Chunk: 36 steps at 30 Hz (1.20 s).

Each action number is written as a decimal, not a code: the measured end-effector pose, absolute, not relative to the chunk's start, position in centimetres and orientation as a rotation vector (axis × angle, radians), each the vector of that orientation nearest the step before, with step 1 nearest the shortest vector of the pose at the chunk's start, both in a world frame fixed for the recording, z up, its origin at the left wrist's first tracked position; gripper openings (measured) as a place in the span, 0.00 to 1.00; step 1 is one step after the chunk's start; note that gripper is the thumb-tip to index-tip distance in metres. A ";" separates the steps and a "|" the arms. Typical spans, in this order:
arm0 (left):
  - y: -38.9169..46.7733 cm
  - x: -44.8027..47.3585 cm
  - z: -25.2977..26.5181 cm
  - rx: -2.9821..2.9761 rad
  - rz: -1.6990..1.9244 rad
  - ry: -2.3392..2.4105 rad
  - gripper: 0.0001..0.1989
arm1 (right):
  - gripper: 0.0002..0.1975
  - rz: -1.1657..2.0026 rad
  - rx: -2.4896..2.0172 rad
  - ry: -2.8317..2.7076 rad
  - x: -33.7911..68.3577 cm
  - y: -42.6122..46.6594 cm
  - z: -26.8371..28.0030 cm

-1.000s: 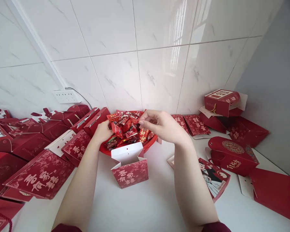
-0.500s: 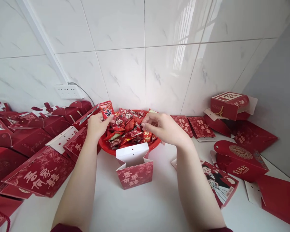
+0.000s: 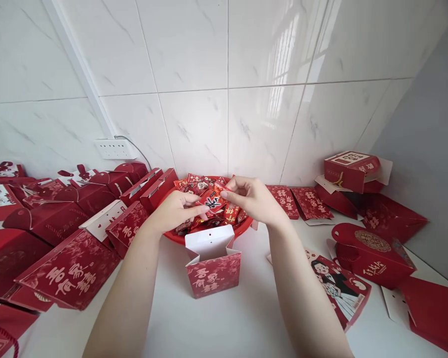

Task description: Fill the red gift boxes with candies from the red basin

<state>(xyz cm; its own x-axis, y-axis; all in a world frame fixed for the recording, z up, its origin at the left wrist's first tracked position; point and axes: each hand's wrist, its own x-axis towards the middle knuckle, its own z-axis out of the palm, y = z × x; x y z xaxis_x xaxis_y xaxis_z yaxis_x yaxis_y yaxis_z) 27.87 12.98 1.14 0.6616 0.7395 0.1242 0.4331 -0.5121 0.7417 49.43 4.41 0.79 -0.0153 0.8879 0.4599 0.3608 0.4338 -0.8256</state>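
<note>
the red packet [image 3: 212, 200] with the black lettering is up over the pile of wrapped packets [image 3: 184, 185], above the red bowl [image 3: 174, 238]. its long axis seems to slant, low end toward the left hand [image 3: 175, 213], high end toward the right hand [image 3: 257, 200]. the left hand pinches the low end between thumb and fingers. the right hand has thumb and fingers pressed together at the high end; they grip a red packet, though whether it is this one or another just behind is hard to tell.

the relation that matters is to the open box [image 3: 213, 277], upright on the table [image 3: 194, 328]. it lies on the person's side of the bowl, below and nearer the body than both hands, between the two forearms. its mouth faces up, and its white flap [image 3: 209, 238] stands raised on the far side, between mouth and packet. the left hand's fingertips look nearer that flap than the right's.
</note>
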 end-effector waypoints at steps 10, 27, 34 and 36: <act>14.1 28.4 0.5 2.418 0.907 0.960 0.16 | 0.11 0.467 -1.267 -1.718 50.5 4.9 0.1; 22.2 25.5 -4.3 2.405 0.552 1.584 0.16 | 0.17 0.149 -1.742 -1.763 51.5 7.2 -2.2; 23.0 25.9 -5.0 2.420 0.425 1.464 0.14 | 0.11 0.157 -1.689 -1.745 52.1 6.3 -1.6; 23.0 25.9 -5.1 2.425 0.385 1.439 0.12 | 0.11 0.165 -1.699 -1.745 52.0 6.3 -1.6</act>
